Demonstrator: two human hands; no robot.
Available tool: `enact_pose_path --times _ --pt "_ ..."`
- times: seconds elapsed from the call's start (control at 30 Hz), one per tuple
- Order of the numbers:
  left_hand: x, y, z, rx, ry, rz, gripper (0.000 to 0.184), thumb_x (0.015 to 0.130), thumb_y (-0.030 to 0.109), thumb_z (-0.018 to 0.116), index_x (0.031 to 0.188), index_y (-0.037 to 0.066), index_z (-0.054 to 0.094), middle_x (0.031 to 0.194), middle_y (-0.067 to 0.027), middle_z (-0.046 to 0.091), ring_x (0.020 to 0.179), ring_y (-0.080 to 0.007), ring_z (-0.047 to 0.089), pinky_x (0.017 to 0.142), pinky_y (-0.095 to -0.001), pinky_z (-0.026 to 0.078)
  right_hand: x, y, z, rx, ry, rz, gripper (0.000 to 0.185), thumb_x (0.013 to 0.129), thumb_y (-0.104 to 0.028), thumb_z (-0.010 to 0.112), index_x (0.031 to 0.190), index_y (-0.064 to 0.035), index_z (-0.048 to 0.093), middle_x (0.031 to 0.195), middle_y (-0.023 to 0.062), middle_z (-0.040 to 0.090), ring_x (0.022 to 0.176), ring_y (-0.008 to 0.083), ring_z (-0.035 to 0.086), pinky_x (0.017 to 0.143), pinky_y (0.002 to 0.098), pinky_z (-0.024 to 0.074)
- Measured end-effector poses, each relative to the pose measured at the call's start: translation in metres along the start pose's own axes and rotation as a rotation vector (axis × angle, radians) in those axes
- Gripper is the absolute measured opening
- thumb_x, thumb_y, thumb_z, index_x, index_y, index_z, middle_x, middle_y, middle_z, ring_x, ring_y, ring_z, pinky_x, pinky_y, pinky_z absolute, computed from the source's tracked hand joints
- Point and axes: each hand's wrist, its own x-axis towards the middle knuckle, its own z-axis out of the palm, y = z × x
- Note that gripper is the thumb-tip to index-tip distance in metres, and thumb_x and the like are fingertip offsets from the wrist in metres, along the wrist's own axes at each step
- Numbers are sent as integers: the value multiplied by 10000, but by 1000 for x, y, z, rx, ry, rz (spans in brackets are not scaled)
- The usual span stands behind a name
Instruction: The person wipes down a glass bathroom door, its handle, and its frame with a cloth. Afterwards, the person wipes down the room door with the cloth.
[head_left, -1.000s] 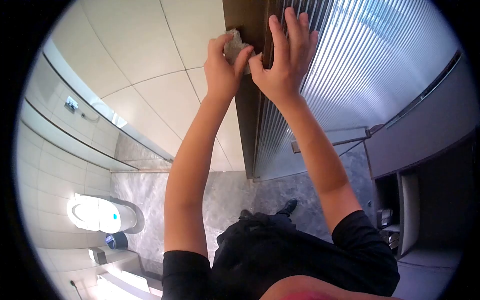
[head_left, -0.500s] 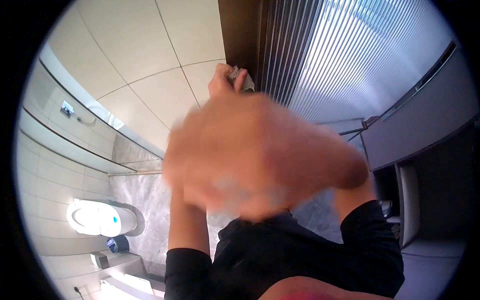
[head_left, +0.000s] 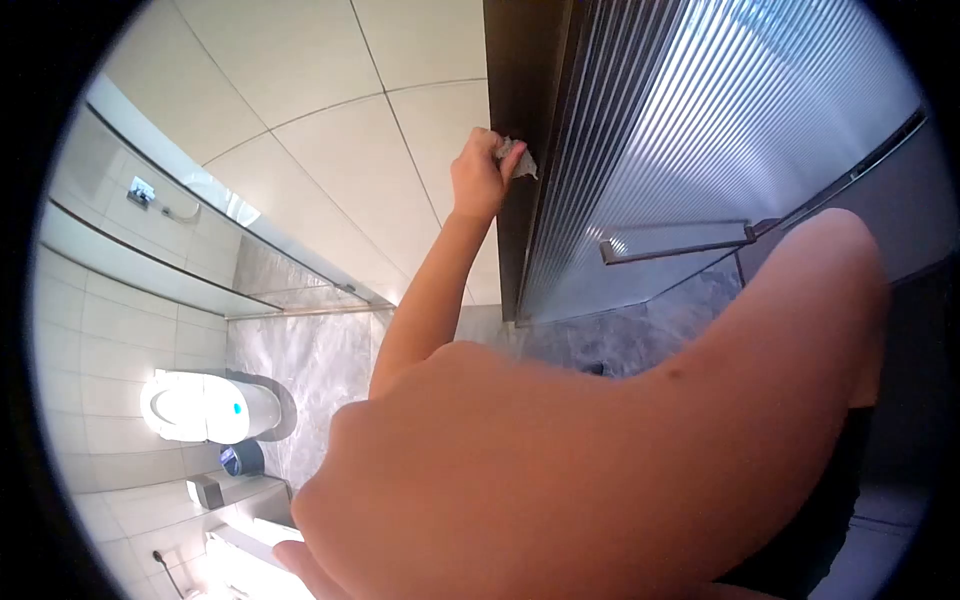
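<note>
A crumpled, pale grey cloth (head_left: 527, 170) is lying against the face of a tall dark door frame (head_left: 520, 90), part-way down its length, and appearing to touch it. The person's left hand (head_left: 480, 178) is gripping this cloth, with the thumb pressing on top and the other fingers curling round behind; the hand is reaching in from the left edge of the frame. The left forearm is slanting up toward it from below.

The right hand (head_left: 450, 470) is looming very close to the camera, below the foot of the frame, and showing mainly its back (it is hiding much of the person's body). Its fingers are mostly bending out of sight, so whether it is open, closed or holding something cannot be told. The right elbow is jutting out to the right of the frame.

Immediately right of the frame, a ribbed glass panel (head_left: 740, 120) is letting light through, and a bar handle (head_left: 680, 243) is running across its lower part. Left of the frame, cream wall tiles (head_left: 330, 150) are spreading. Farther out, low and left of the frame, a white toilet (head_left: 180, 408) is standing on grey marbled flooring (head_left: 315, 350), with a blue bin (head_left: 246, 463) sitting beside it.
</note>
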Motion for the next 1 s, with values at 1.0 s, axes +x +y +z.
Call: enact_pose_path --times 1.0 --pt "-34 -20 18 -43 35 20 256 813 192 771 857 42 568 838 -142 561 733 -355 562 647 -419 462 -165 40 86 347 122 1083 360 920 -286 562 674 -23 577 549 164 542 460 353 536 510 461 423"
